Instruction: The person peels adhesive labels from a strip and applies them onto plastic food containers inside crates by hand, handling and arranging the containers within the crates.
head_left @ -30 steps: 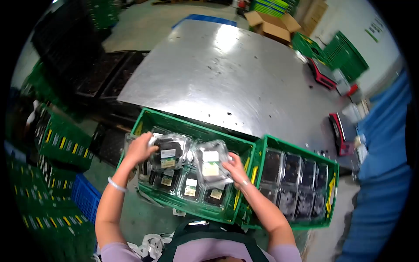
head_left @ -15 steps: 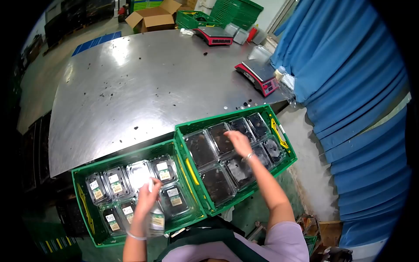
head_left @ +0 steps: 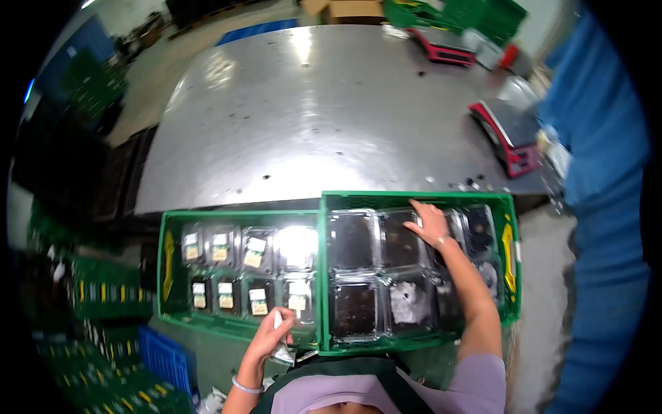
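My left hand (head_left: 271,336) is closed around a white paper-like strip (head_left: 281,355), near the front edge of the left green crate (head_left: 238,329). The strip's exact kind is unclear. In that crate stand two rows of clear plastic clamshell boxes with dark contents, such as a labelled box (head_left: 258,298). My right hand (head_left: 433,224) is over the back row of the right green crate (head_left: 420,343), thumb and fingers apart, above a clear box (head_left: 400,241) with dark contents. Whether its fingertips touch the box I cannot tell. A front-row box (head_left: 409,303) shows a whitish patch.
Beyond the crates lies a metal table (head_left: 276,138) with scattered dark crumbs. On its right are a red scale (head_left: 510,138) and another red scale (head_left: 445,48). A blue curtain (head_left: 600,207) hangs at the right. Stacked green crates (head_left: 110,290) stand at the left.
The view has turned, so the crates now look straighter. My left hand has drawn back from over the left crate's boxes to its front edge. My right hand remains over the right crate's back row.
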`<move>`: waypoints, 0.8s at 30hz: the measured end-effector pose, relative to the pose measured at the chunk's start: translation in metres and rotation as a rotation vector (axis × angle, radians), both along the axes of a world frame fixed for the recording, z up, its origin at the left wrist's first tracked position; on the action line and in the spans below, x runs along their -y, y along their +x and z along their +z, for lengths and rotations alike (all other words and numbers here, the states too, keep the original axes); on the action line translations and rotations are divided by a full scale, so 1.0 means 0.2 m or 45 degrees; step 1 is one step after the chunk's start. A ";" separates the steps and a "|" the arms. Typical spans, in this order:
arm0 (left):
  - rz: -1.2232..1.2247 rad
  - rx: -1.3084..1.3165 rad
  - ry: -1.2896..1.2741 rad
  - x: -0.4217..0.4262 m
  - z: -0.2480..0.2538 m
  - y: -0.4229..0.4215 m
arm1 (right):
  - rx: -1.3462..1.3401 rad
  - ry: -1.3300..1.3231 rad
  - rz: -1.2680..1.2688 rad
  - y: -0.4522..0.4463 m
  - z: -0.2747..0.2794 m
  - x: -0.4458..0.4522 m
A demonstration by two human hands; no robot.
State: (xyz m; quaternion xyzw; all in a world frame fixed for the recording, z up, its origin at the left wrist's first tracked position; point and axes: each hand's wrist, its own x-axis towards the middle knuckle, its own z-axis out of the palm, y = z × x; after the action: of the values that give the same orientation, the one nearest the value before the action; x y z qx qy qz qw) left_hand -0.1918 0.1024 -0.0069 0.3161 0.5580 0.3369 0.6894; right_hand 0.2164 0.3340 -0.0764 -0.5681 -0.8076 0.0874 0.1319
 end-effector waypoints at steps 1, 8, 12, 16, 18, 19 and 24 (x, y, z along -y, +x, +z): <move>0.103 -0.046 -0.037 0.01 -0.02 -0.02 | -0.021 -0.051 0.018 0.01 0.01 0.00; 0.374 -0.465 -0.019 -0.07 -0.55 -0.28 | -0.190 -0.227 -0.089 -0.03 0.00 -0.02; 0.264 -0.190 0.017 -0.01 -0.43 -0.25 | 0.223 -0.147 0.063 -0.02 0.15 -0.03; 0.379 0.039 -0.036 0.23 -0.38 -0.35 | 0.067 0.103 0.155 -0.05 0.30 0.02; 0.489 0.099 -0.069 0.37 -0.31 -0.42 | -0.039 0.227 0.110 -0.13 0.46 0.08; 0.534 0.081 -0.079 0.44 -0.29 -0.46 | -0.008 0.310 0.105 -0.19 0.55 0.12; 0.756 -0.045 -0.057 0.73 -0.23 -0.67 | -0.226 0.474 -0.021 -0.53 1.00 0.23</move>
State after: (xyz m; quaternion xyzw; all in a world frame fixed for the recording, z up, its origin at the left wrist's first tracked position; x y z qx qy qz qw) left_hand -0.3258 -0.0445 -0.0533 0.1294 0.6452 0.5059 0.5577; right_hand 0.1104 0.2879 0.1234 -0.5306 -0.7904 -0.0147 0.3059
